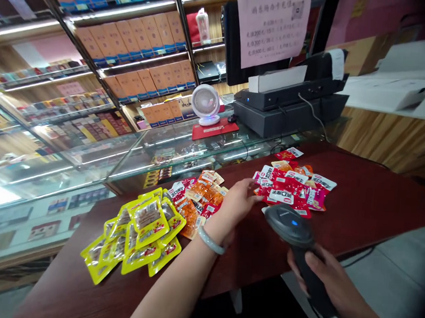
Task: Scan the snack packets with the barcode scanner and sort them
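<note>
My left hand (239, 199), with a pale bangle (211, 241) on its wrist, reaches over the table with thumb and forefinger apart. Its fingertips meet the left edge of a pile of red snack packets (286, 185); a firm hold on any of them does not show. Wrapped in my right hand (321, 271) is a black barcode scanner (290, 225), its blue light on and its head just in front of that pile. Left of my forearm lie orange and red snack packets (199, 196). Further left is a heap of yellow snack packets (147, 227).
The dark red table (369, 192) adjoins a glass display counter (184, 152). On that counter are a white fan (206, 103) and a cash register (288, 103) with a pink notice (273, 28). Shelves of boxes (133, 36) stand behind.
</note>
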`<state>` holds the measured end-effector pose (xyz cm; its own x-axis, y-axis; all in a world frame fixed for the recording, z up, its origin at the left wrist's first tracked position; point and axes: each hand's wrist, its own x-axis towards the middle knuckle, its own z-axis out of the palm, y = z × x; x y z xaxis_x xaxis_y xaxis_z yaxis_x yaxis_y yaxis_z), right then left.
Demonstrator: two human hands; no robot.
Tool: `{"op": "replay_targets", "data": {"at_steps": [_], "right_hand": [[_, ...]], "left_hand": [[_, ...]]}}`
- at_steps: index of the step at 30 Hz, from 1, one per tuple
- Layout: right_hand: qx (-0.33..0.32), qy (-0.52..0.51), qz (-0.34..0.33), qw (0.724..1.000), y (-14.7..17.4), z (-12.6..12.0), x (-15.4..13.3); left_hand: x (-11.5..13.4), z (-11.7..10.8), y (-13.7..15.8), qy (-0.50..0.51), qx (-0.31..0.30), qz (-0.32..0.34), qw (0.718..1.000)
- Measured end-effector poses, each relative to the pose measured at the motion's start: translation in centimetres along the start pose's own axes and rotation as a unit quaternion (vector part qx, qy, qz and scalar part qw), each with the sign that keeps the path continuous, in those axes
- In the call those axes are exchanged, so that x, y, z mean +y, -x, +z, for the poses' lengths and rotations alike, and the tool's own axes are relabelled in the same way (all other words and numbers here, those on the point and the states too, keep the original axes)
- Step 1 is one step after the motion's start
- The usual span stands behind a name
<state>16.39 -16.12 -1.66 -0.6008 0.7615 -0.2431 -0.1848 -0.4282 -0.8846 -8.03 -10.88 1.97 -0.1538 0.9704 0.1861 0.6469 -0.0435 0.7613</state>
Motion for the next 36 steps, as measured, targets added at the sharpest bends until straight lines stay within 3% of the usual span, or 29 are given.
{"op": "replay_targets", "data": {"at_steps": [2,5,7,10,13,17,23,28,33,36], "right_hand": [[0.006,0.003,0.004,1.000,0.1,-0.1,0.1],[-0.012,0.017,0.000,1.000,-0.1,-0.4,0.4],[-0.034,0.025,-0.004,0.999,-0.3,-0.3,0.7],[-0.048,0.027,-0.007,0.998,-0.8,0.2,1.1],[-0.056,0.026,-0.006,0.998,-1.2,0.6,1.4],[-0.073,0.026,-0.004,0.997,-1.8,0.6,1.6],[-0.109,0.022,-0.015,0.994,-3.1,1.4,0.7],[-0.108,0.016,-0.001,0.994,-4.0,2.3,0.8],[-0.109,0.004,0.000,0.994,-4.5,2.2,1.5],[-0.108,-0.009,-0.002,0.994,-4.6,2.0,1.5]], "left_hand": [[-1.0,-1.9,1.4,-0.169,0.016,-0.020,0.985],[-2.8,-4.9,3.6,-0.385,0.035,-0.120,0.914],[-3.9,-6.1,4.5,-0.455,0.024,-0.157,0.876],[-4.7,-6.3,4.7,-0.475,-0.018,-0.146,0.868],[-4.6,-5.8,4.4,-0.457,-0.038,-0.129,0.879],[-4.5,-5.3,4.0,-0.385,-0.042,-0.155,0.909],[-5.5,-5.2,3.7,-0.167,0.054,-0.166,0.970],[-6.0,-5.2,3.3,-0.040,0.080,-0.197,0.976],[-6.5,-5.2,3.3,0.017,0.078,-0.195,0.978],[-6.2,-5.7,3.2,0.008,0.113,-0.188,0.976]]}}
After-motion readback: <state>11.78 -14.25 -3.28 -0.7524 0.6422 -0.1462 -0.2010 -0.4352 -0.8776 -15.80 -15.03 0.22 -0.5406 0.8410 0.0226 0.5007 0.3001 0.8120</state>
